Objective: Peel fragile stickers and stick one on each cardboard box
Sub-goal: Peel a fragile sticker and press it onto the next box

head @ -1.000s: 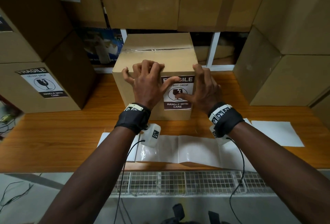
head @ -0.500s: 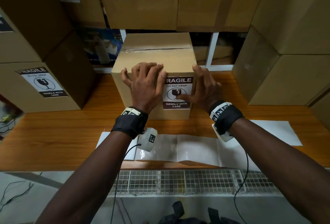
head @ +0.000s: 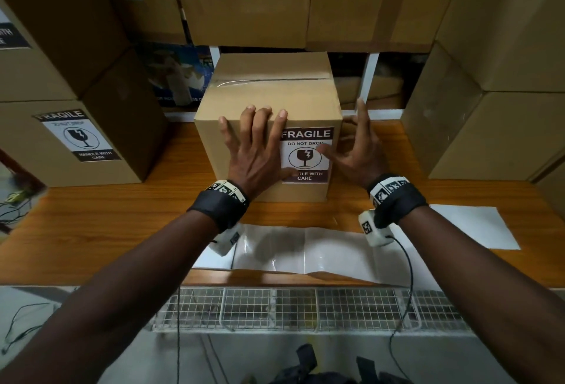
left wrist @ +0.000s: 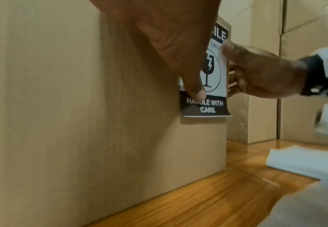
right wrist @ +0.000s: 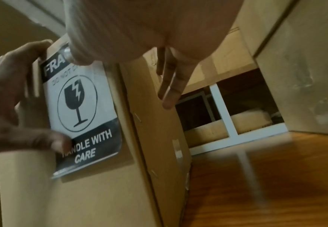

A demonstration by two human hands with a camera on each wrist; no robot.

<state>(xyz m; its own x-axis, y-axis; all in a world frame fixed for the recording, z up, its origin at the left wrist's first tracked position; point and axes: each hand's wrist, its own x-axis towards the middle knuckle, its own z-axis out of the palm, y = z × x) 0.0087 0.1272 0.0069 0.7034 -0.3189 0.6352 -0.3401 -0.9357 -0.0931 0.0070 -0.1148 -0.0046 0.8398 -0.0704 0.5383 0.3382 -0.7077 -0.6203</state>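
A taped cardboard box (head: 269, 93) stands in the middle of the wooden table. A black and white fragile sticker (head: 308, 154) (left wrist: 213, 76) (right wrist: 83, 107) sits on the right part of its front face. My left hand (head: 256, 145) lies flat on the front face with fingers spread, its thumb (left wrist: 196, 90) pressing the sticker's lower left. My right hand (head: 354, 151) is spread at the box's right edge, its thumb touching the sticker near the top right, the other fingers off the box. The sticker's bottom edge lifts slightly in the wrist views.
A box with its own fragile sticker (head: 79, 135) stands at the left under another box. Plain boxes (head: 489, 126) are stacked at the right and behind. Empty glossy backing sheets (head: 305, 249) and a white sheet (head: 477, 224) lie near the table's front edge.
My left hand slid left off the sticker, baring its lettering, with the thumb now low on it. My right hand's fingers lifted and spread, moving right past the box's edge.
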